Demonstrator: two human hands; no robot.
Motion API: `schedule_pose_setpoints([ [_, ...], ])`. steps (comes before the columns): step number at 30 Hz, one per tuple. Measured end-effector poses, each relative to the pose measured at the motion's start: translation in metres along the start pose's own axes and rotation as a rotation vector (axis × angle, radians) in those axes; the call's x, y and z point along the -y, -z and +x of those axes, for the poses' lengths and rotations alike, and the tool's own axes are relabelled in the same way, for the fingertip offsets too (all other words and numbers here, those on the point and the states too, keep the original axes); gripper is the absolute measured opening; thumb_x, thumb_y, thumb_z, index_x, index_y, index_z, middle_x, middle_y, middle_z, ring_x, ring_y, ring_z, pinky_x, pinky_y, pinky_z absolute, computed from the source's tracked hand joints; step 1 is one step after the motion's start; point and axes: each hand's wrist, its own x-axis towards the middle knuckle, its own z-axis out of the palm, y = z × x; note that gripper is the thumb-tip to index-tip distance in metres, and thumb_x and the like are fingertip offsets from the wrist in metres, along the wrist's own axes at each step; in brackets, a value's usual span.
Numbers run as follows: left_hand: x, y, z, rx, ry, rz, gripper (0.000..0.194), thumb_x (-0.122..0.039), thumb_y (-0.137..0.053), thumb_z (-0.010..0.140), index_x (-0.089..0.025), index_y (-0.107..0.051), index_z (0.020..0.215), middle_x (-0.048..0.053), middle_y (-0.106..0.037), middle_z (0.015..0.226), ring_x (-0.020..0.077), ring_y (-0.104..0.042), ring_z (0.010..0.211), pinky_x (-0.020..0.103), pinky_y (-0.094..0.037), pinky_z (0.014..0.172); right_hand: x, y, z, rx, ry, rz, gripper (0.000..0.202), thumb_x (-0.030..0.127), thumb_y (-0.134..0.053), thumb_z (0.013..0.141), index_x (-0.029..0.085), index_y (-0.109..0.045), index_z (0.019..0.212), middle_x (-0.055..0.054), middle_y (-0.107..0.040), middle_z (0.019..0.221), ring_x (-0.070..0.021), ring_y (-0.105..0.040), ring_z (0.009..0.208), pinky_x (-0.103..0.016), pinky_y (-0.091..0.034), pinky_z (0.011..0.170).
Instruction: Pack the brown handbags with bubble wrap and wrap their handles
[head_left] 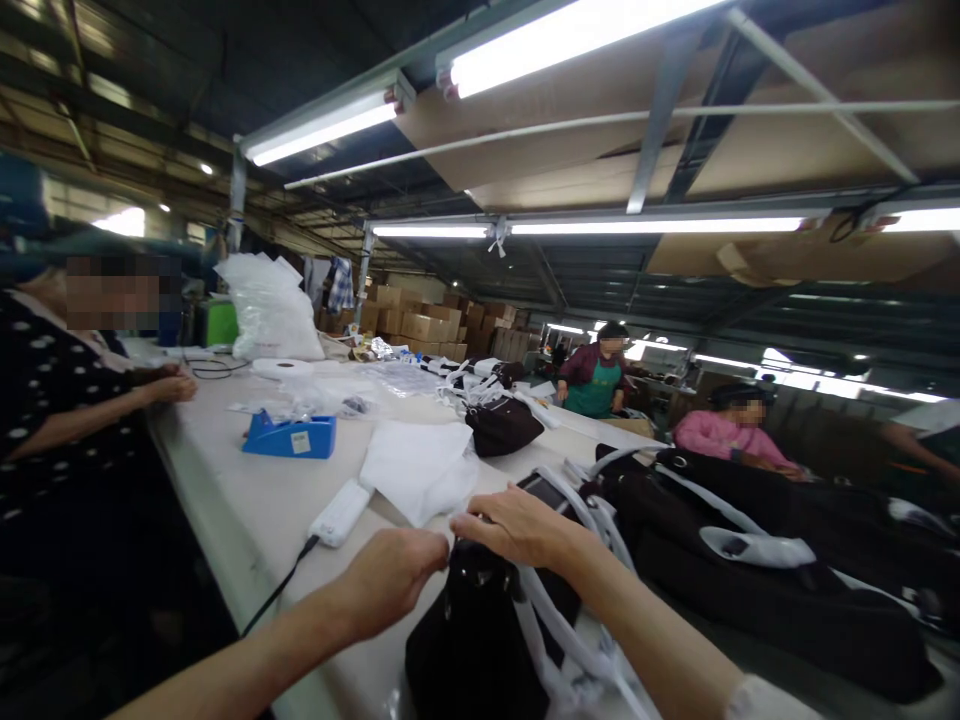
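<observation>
A black bag [472,640] stands at the near edge of the white table, with white-wrapped straps [551,620] hanging on its right side. My left hand [397,580] is closed at the upper left edge of the bag, its fingers pinched on the bag's top corner. Across the top of the bag lies my right hand [514,525], fingers bent over the edge and thumb side toward my left hand. Its fingertips press together on the bag's top. Just beyond the hands are white sheets [420,465] and a white power strip [341,512].
A blue tape dispenser [290,436] sits on the table [217,450] at left. More black bags [735,540] are piled at right, another dark bag [502,425] ahead. A person in a dotted top [67,380] stands at left; others work beyond the table.
</observation>
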Motion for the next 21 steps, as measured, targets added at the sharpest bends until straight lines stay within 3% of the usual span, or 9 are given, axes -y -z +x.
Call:
schedule_pose_setpoints([
  [1,0.003,0.002,0.007,-0.004,0.005,-0.014,0.021,-0.017,-0.039,0.091,-0.019,-0.056,0.078,0.007,-0.069,0.081,0.0213,-0.062,0.075,0.028,-0.039,0.067,-0.003,0.002,-0.009,-0.011,-0.028,0.034,0.059,0.061,-0.040,0.096,0.014,-0.065,0.121,-0.019,-0.071,0.113,-0.0362,-0.065,0.107,-0.059,-0.035,0.103],
  [3,0.008,0.007,0.021,0.011,0.001,-0.055,0.025,-0.021,-0.038,0.093,-0.019,-0.052,0.073,0.006,-0.067,0.077,0.0195,-0.059,0.072,0.027,-0.038,0.066,-0.005,0.000,-0.023,-0.054,-0.092,0.104,0.074,0.060,-0.058,0.086,0.016,-0.045,0.144,-0.019,-0.060,0.133,-0.0377,-0.056,0.122,-0.061,-0.029,0.108],
  [6,0.009,0.012,0.038,0.091,-0.037,-0.146,0.024,-0.021,-0.041,0.090,-0.019,-0.047,0.067,0.002,-0.062,0.070,0.0154,-0.055,0.067,0.024,-0.038,0.064,0.000,-0.013,-0.032,-0.158,-0.122,0.175,0.085,0.045,-0.066,0.083,0.018,-0.028,0.154,-0.018,-0.050,0.144,-0.0358,-0.048,0.130,-0.056,-0.028,0.111],
  [9,0.007,0.017,0.052,0.209,-0.065,-0.240,0.022,-0.018,-0.043,0.085,-0.019,-0.046,0.063,-0.001,-0.056,0.065,0.0131,-0.053,0.064,0.022,-0.038,0.063,0.005,-0.026,-0.030,-0.239,-0.089,0.269,0.070,0.029,-0.063,0.084,0.020,-0.039,0.149,-0.014,-0.053,0.137,-0.0298,-0.054,0.123,-0.044,-0.038,0.106],
  [13,0.007,0.028,0.067,0.355,-0.039,-0.324,0.024,-0.025,-0.043,0.084,-0.019,-0.048,0.062,-0.002,-0.056,0.062,0.0131,-0.051,0.063,0.022,-0.040,0.063,0.005,-0.037,-0.024,-0.274,-0.139,0.326,0.035,0.022,-0.066,0.081,0.014,-0.066,0.116,-0.014,-0.059,0.124,-0.0273,-0.059,0.112,-0.039,-0.042,0.102],
  [15,0.009,0.033,0.071,0.438,0.009,-0.351,0.011,-0.026,-0.045,0.081,-0.019,-0.054,0.077,-0.003,-0.060,0.064,0.0135,-0.050,0.059,0.022,-0.041,0.057,0.004,-0.043,-0.022,-0.304,-0.141,0.336,0.024,0.019,-0.066,0.081,0.014,-0.070,0.104,-0.014,-0.059,0.121,-0.0263,-0.059,0.110,-0.038,-0.043,0.100],
  [18,0.011,0.038,0.075,0.539,0.080,-0.361,0.027,-0.023,-0.047,0.076,-0.019,-0.051,0.102,-0.003,-0.067,0.068,0.0141,-0.049,0.054,0.021,-0.039,0.047,0.002,-0.052,-0.020,-0.391,-0.166,0.364,0.021,0.016,-0.067,0.080,0.014,-0.070,0.100,-0.014,-0.061,0.117,-0.0261,-0.059,0.111,-0.037,-0.043,0.100],
  [21,0.011,0.039,0.076,0.592,0.085,-0.325,0.023,-0.017,-0.044,0.075,-0.018,-0.053,0.095,0.001,-0.071,0.076,0.0142,-0.056,0.058,0.022,-0.043,0.050,0.001,-0.060,-0.017,-0.454,-0.179,0.392,0.018,0.013,-0.067,0.077,0.013,-0.069,0.096,-0.014,-0.061,0.114,-0.0263,-0.059,0.111,-0.038,-0.043,0.100],
])
